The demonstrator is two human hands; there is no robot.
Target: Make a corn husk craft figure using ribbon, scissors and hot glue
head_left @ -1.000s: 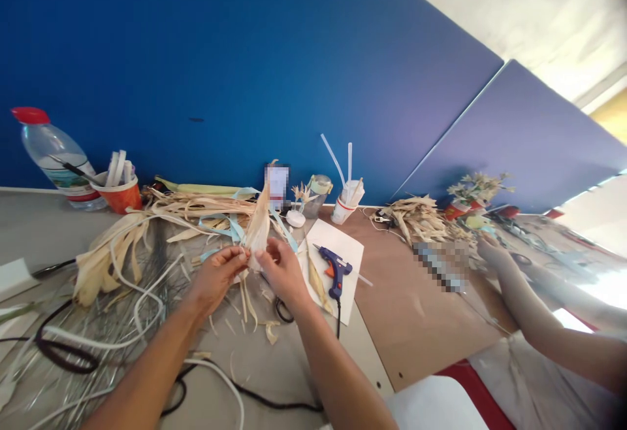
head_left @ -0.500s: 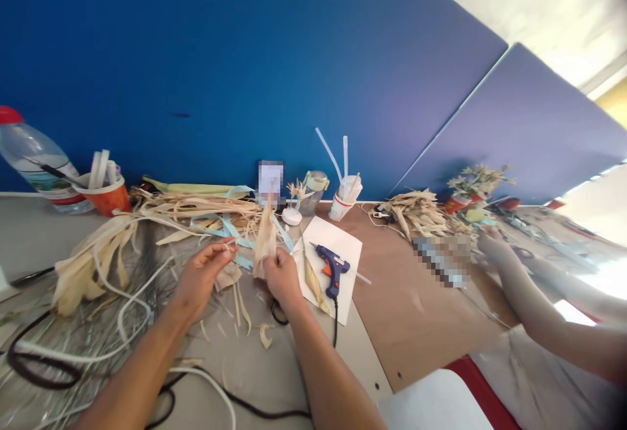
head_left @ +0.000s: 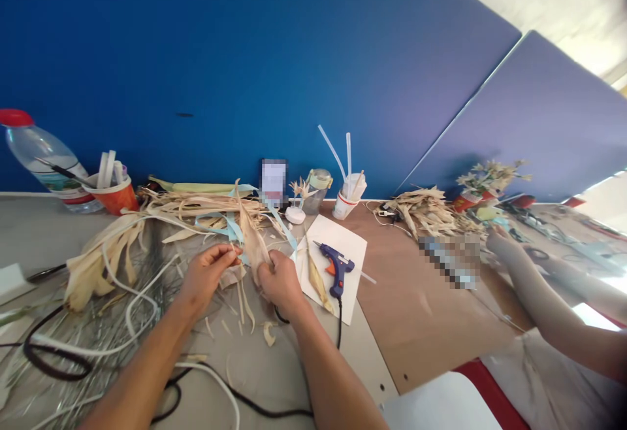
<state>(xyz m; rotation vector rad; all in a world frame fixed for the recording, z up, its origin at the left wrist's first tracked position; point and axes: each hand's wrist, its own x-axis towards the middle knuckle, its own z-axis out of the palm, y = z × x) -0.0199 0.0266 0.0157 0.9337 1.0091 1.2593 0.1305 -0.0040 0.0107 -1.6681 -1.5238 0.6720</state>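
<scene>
My right hand (head_left: 281, 281) grips a pale dried corn husk (head_left: 252, 237), which stands up from the fingers with its pointed end upward. Just to the left, my left hand (head_left: 211, 274) is closed in a pinch close to the husk's edge; what lies between its fingertips is too small to make out. Light blue strips (head_left: 230, 226) and small husk scraps (head_left: 269, 334) lie around and behind both hands. To the right, a blue hot glue gun (head_left: 337, 268) rests on a white sheet (head_left: 353, 296) beside a narrow yellowish husk (head_left: 318, 280).
Along the blue partition (head_left: 235, 64) stand a large bottle (head_left: 44, 162), a red cup (head_left: 117, 196), a phone (head_left: 273, 183) and a white cup (head_left: 347, 204) with glue sticks. Cables (head_left: 132, 345) loop across the left. A co-worker's arm (head_left: 524, 293) reaches in at right, near a husk pile (head_left: 426, 211).
The husk in my right hand has tilted, its tip now leaning left. My left hand still pinches beside it. The view has shifted slightly.
</scene>
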